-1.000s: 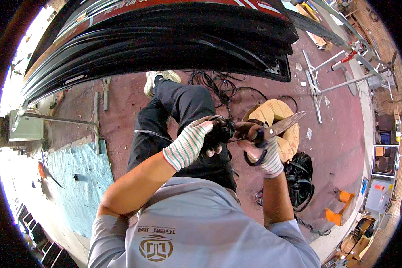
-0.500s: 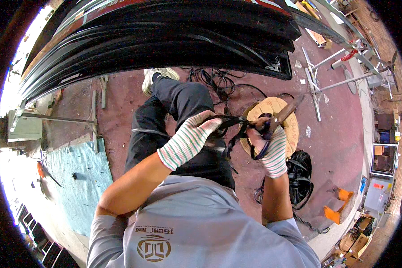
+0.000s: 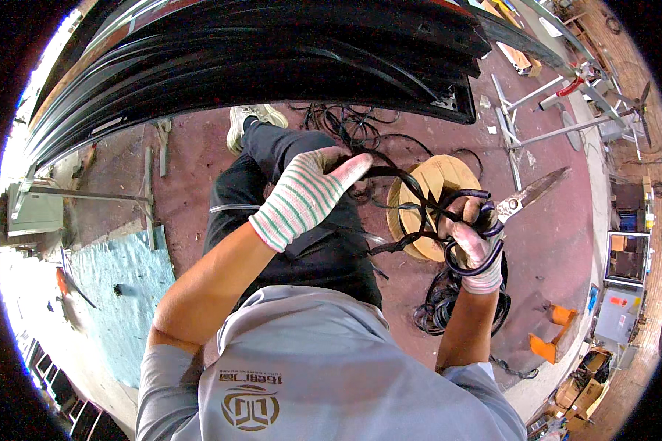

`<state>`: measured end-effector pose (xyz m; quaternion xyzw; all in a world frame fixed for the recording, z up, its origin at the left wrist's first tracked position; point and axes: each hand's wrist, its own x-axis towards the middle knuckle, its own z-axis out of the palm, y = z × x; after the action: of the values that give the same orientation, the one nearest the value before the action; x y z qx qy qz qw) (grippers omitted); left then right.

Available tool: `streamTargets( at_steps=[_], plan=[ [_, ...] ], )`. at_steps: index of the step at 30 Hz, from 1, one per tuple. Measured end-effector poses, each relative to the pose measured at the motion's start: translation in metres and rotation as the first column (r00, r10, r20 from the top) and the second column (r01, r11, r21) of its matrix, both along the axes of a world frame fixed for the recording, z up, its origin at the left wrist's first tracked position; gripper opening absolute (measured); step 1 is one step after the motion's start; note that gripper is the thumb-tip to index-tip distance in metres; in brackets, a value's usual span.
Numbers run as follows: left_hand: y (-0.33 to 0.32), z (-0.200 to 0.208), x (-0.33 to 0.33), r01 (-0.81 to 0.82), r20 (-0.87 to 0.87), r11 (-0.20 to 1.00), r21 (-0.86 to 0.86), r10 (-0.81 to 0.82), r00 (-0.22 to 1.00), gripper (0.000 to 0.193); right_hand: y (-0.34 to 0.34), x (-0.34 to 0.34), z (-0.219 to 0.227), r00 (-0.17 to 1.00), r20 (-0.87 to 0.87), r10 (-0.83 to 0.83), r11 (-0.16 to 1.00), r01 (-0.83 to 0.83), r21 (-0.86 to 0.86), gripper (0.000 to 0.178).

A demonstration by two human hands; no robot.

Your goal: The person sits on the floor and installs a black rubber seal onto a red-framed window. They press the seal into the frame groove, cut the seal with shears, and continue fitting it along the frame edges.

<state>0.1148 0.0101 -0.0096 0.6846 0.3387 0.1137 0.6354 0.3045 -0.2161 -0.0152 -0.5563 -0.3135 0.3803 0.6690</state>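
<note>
My left hand (image 3: 301, 195), in a white glove with green stripes, is closed in a pinch on a black rubber-like strip (image 3: 407, 181) over my lap. The strip runs from it to my right hand (image 3: 477, 246), hanging in loose twists. In a similar glove, my right hand is closed round the dark looped handles of a pair of scissors (image 3: 531, 197), with the worn metal blades pointing up and to the right. The strip also passes by the right fingers. Below it is a round wooden spool or stool (image 3: 446, 172), partly hidden by the strip and hand.
A stack of long black profiles (image 3: 272, 70) spans the far side. More black strip (image 3: 338, 123) lies tangled on the reddish floor, with a black coil (image 3: 435, 305) near my right forearm. Metal stands (image 3: 509, 143) and an orange bracket (image 3: 554, 334) are at the right; a blue-green sheet (image 3: 129, 301) lies left.
My hands have moved apart, the right one to the right and slightly down with the scissors. The strip between them is more spread out, and the scissor blades are now plainly visible.
</note>
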Motion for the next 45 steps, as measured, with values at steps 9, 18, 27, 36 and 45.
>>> streamTargets(
  at_steps=[9, 18, 27, 36, 45],
  plan=[
    [-0.004, 0.011, 0.008, 0.099, -0.046, 0.972, 0.215, -0.091, 0.995, 0.045, -0.006, -0.016, -0.019, 0.992, 0.018, -0.128, 0.986, 0.129, -0.106, 0.041],
    [-0.006, 0.015, 0.012, 0.177, -0.001, 0.962, 0.21, -0.181, 0.983, 0.043, -0.001, -0.021, -0.01, 0.99, 0.132, -0.048, 0.982, 0.071, -0.176, 0.033],
    [-0.007, 0.032, 0.019, 0.279, 0.058, 0.93, 0.24, -0.3, 0.952, 0.041, 0.018, -0.024, -0.003, 0.922, 0.349, -0.167, 0.933, 0.262, -0.246, 0.023],
    [-0.01, 0.032, 0.027, 0.156, 0.207, 0.988, -0.001, -0.153, 0.966, 0.037, 0.001, -0.014, -0.052, 0.981, 0.012, -0.192, 0.979, 0.193, -0.069, 0.028],
    [-0.006, 0.033, 0.026, 0.058, 0.181, 0.997, -0.046, -0.049, 0.982, 0.035, 0.008, -0.018, -0.051, 0.961, 0.168, -0.219, 0.966, 0.237, -0.099, 0.021]
  ],
)
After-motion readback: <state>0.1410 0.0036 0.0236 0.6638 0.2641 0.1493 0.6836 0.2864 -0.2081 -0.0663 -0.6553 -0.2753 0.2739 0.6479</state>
